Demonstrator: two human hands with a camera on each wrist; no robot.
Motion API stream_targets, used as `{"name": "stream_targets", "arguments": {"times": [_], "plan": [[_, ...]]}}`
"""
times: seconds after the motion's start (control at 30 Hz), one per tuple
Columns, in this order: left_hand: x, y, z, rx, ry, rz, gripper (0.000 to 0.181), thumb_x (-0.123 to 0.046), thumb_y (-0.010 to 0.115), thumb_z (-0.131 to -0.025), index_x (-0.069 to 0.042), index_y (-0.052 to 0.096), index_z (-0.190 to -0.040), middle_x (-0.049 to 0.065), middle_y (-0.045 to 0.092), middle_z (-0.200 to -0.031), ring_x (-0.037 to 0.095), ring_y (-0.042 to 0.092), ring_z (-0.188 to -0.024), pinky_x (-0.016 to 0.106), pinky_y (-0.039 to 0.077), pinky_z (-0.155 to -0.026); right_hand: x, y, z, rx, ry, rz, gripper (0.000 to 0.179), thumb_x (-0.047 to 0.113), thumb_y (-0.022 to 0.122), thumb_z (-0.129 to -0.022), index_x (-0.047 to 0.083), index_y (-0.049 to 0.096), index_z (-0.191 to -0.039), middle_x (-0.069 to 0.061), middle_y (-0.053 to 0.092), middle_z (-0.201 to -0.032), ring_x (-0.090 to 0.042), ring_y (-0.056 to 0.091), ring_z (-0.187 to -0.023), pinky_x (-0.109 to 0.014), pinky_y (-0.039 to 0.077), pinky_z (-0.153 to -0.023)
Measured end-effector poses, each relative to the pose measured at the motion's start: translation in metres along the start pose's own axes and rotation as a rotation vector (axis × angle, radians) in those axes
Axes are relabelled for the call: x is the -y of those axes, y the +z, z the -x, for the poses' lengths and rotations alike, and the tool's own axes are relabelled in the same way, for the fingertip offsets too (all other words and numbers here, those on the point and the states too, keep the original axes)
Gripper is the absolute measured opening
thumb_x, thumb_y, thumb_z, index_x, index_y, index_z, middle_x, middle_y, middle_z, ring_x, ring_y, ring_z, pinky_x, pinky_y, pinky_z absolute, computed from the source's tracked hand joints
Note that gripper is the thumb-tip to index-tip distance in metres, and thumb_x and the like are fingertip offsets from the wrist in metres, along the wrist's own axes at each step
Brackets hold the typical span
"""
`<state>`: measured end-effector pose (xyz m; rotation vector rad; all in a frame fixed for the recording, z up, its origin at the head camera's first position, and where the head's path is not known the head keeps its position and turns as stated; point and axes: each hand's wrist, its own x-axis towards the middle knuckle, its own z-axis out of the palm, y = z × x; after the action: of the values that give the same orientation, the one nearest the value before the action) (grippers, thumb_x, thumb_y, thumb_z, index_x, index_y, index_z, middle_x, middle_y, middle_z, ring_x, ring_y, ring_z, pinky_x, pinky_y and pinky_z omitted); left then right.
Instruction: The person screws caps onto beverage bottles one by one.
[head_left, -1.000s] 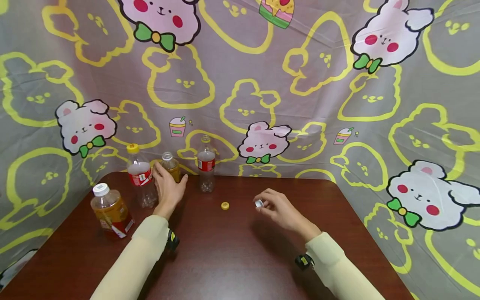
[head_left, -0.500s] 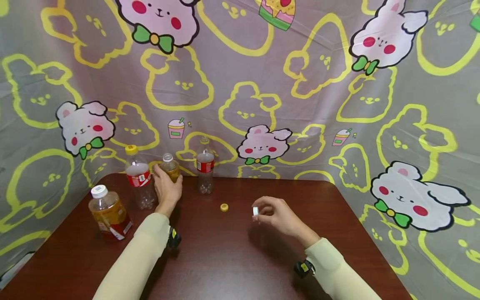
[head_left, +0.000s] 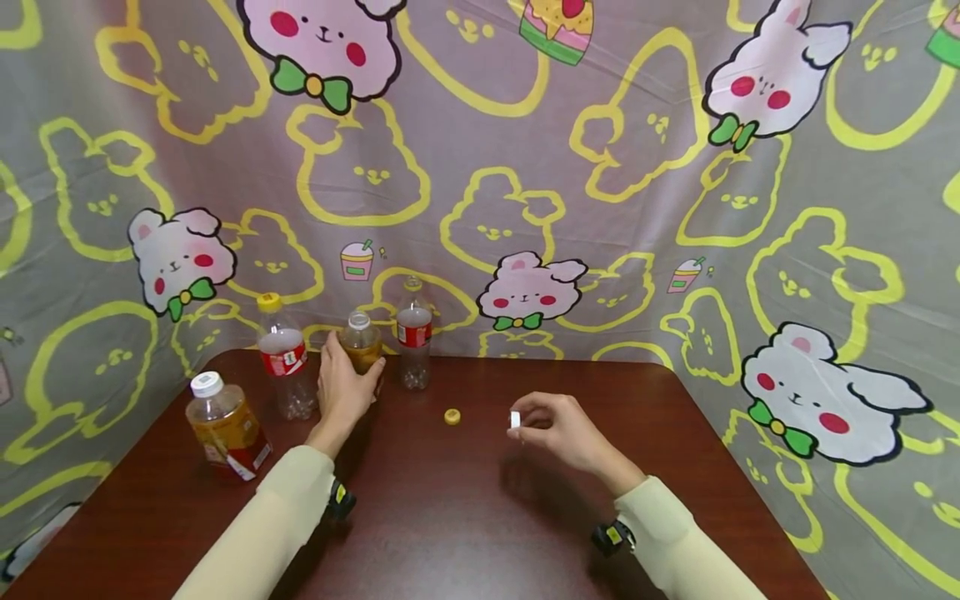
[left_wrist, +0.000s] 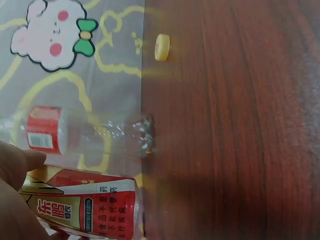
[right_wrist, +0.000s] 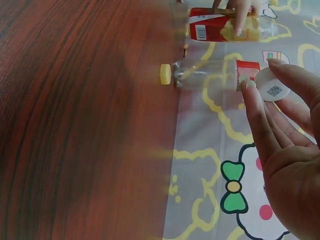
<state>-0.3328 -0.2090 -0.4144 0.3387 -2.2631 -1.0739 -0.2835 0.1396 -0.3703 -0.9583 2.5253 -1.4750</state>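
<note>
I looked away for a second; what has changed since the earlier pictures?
The left hand now grips the open gold-labelled bottle, which has moved rightward, nearer the open red-labelled bottle. The white cap pinched in the right hand has turned edge-on in the head view. The yellow cap, white-capped bottle and yellow-capped bottle stayed put.

The left sleeve (head_left: 262,529) and right sleeve (head_left: 675,533) are plain pale cream, ending at cuffs. The left wrist unit (head_left: 341,500) and right wrist unit (head_left: 609,538) are small, black and yellow-marked.
</note>
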Motion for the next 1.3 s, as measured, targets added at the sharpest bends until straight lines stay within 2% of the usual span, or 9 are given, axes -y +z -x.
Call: {"name": "stream_targets", "arguments": {"times": [0.13, 0.33, 0.5, 0.67, 0.8, 1.03, 1.3], "plan": [[-0.005, -0.004, 0.006, 0.012, 0.081, -0.005, 0.084, -0.030, 0.083, -0.082, -0.004, 0.037, -0.148, 0.021, 0.049, -0.133, 0.047, 0.052, -0.120, 0.062, 0.042, -0.097, -0.010, 0.001, -0.003, -0.009, 0.017, -0.004, 0.024, 0.002, 0.078, -0.086, -0.001, 0.069, -0.108, -0.015, 0.073, -0.096, -0.030, 0.072, -0.088, -0.028, 0.056, -0.073], [-0.012, -0.009, 0.018, 0.062, 0.184, 0.015, 0.082, -0.029, 0.085, -0.081, -0.002, 0.040, -0.144, 0.021, 0.049, -0.128, 0.046, 0.054, -0.116, 0.059, 0.042, -0.098, -0.028, 0.000, -0.008, -0.041, 0.007, -0.012, 0.026, 0.005, 0.079, -0.086, -0.002, 0.069, -0.109, -0.012, 0.073, -0.098, -0.028, 0.072, -0.089, -0.026, 0.056, -0.073], [-0.020, -0.012, 0.032, 0.107, 0.264, 0.014, 0.082, -0.025, 0.088, -0.078, -0.003, 0.042, -0.143, 0.021, 0.048, -0.129, 0.045, 0.055, -0.115, 0.059, 0.045, -0.094, -0.028, -0.002, -0.009, -0.050, -0.008, -0.016, 0.029, 0.013, 0.081, -0.085, 0.001, 0.070, -0.109, -0.005, 0.073, -0.096, -0.020, 0.073, -0.088, -0.028, 0.057, -0.075], [-0.027, -0.012, 0.048, 0.149, 0.350, -0.004, 0.082, -0.022, 0.089, -0.075, -0.006, 0.044, -0.142, 0.018, 0.047, -0.130, 0.044, 0.058, -0.112, 0.058, 0.047, -0.090, -0.026, -0.001, -0.011, -0.073, -0.032, -0.003, 0.029, 0.015, 0.083, -0.084, 0.002, 0.070, -0.107, -0.003, 0.073, -0.095, -0.018, 0.072, -0.087, -0.029, 0.056, -0.074], [-0.031, -0.011, 0.059, 0.192, 0.392, 0.003, 0.081, -0.020, 0.090, -0.074, -0.008, 0.046, -0.141, 0.016, 0.047, -0.129, 0.041, 0.059, -0.110, 0.055, 0.049, -0.090, -0.025, 0.001, -0.013, -0.086, -0.046, -0.004, 0.026, 0.014, 0.083, -0.083, 0.009, 0.071, -0.106, -0.001, 0.073, -0.094, -0.017, 0.072, -0.086, -0.028, 0.056, -0.073], [-0.032, -0.007, 0.076, 0.231, 0.488, -0.008, 0.082, -0.017, 0.092, -0.070, -0.010, 0.050, -0.139, 0.014, 0.049, -0.125, 0.038, 0.055, -0.109, 0.052, 0.047, -0.091, -0.020, 0.006, -0.014, -0.086, -0.062, -0.028, 0.026, 0.010, 0.082, -0.083, 0.008, 0.070, -0.106, -0.004, 0.074, -0.092, -0.018, 0.072, -0.083, -0.027, 0.055, -0.072], [-0.036, -0.005, 0.092, 0.262, 0.541, -0.081, 0.081, -0.019, 0.093, -0.069, -0.018, 0.054, -0.140, 0.012, 0.051, -0.128, 0.037, 0.055, -0.109, 0.055, 0.049, -0.077, -0.018, 0.011, -0.015, -0.096, -0.098, -0.069, 0.026, 0.008, 0.082, -0.083, 0.009, 0.070, -0.107, -0.007, 0.073, -0.092, -0.022, 0.072, -0.082, -0.028, 0.056, -0.071]]}}
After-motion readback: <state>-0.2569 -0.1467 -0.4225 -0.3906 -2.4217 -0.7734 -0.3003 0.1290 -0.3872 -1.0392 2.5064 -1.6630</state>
